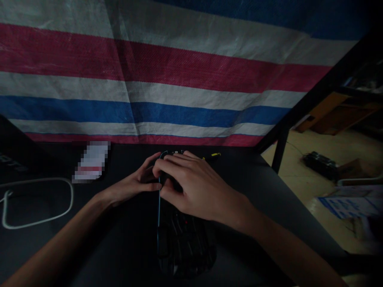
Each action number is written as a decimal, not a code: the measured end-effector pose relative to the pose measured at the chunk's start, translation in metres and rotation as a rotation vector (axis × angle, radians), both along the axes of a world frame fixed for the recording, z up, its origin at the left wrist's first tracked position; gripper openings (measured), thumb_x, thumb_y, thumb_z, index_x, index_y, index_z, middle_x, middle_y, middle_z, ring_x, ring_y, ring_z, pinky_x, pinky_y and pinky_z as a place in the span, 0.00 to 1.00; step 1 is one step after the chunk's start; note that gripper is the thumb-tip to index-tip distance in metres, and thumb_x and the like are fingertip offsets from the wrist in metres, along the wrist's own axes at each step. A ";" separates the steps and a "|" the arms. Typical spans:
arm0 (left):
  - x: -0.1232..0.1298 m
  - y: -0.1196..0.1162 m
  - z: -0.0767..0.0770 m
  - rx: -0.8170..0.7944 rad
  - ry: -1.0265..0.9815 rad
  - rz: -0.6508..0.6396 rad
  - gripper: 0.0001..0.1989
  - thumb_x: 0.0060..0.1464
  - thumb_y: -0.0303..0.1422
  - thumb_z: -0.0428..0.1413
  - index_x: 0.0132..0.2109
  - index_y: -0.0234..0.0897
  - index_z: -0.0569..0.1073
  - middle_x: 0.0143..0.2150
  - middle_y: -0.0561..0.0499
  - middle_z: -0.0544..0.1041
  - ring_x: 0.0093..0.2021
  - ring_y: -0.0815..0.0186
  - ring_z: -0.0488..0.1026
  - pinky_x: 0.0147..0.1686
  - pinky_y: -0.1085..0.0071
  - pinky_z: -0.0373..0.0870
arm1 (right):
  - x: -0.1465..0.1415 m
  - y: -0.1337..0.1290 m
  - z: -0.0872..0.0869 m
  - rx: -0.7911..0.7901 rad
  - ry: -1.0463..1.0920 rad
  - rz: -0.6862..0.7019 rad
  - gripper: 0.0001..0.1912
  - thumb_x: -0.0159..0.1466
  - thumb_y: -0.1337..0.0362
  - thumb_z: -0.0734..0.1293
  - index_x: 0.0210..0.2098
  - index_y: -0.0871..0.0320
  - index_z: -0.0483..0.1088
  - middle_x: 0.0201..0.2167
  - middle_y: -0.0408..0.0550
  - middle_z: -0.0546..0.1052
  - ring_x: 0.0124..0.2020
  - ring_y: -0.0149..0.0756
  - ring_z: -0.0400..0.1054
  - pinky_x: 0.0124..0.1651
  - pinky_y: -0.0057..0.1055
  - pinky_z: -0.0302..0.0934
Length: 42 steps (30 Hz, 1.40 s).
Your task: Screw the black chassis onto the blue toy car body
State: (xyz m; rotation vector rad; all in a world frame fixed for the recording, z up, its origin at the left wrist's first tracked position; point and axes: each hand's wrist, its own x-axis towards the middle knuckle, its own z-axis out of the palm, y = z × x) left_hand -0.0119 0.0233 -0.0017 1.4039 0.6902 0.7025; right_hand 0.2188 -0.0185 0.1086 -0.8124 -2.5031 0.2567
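A black toy car [187, 243], with a thin blue line along its left side and a tiny red light, lies lengthwise in front of me on the dark table. At its far left edge, my left hand [146, 175] holds the side between thumb and fingers. My right hand [191, 181] reaches over the far end from the right. Its fingers are curled down onto the car, covering much of that end; what lies under the fingertips is hidden. A yellow and black tool [212, 156], perhaps a screwdriver, lies just beyond my right hand.
A blurred-out white and red item [92, 161] lies at the back left, and a white cable loop [72, 199] rests nearer. Striped red, white and blue sheeting [179, 71] hangs behind the black table [251, 179]. Boxes [353, 201] stand on the floor at right.
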 end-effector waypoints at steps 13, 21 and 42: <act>0.003 -0.001 0.002 -0.039 -0.009 0.039 0.49 0.57 0.30 0.66 0.76 0.55 0.47 0.76 0.42 0.57 0.75 0.43 0.53 0.71 0.44 0.51 | 0.003 0.007 -0.004 -0.024 0.024 0.010 0.05 0.69 0.67 0.63 0.45 0.57 0.67 0.43 0.47 0.77 0.45 0.37 0.68 0.53 0.35 0.58; 0.000 0.000 0.001 -0.062 0.002 0.024 0.48 0.58 0.31 0.66 0.76 0.55 0.48 0.74 0.43 0.62 0.73 0.45 0.57 0.70 0.45 0.54 | 0.006 0.011 -0.006 -0.019 0.023 0.039 0.06 0.71 0.69 0.62 0.47 0.59 0.67 0.45 0.50 0.76 0.48 0.37 0.68 0.54 0.34 0.58; 0.004 -0.004 0.010 -0.056 0.014 0.051 0.50 0.55 0.33 0.68 0.75 0.56 0.48 0.76 0.45 0.58 0.75 0.45 0.54 0.71 0.47 0.52 | 0.007 0.008 -0.003 -0.062 0.029 0.081 0.08 0.69 0.69 0.64 0.48 0.57 0.67 0.46 0.48 0.77 0.48 0.36 0.68 0.55 0.33 0.56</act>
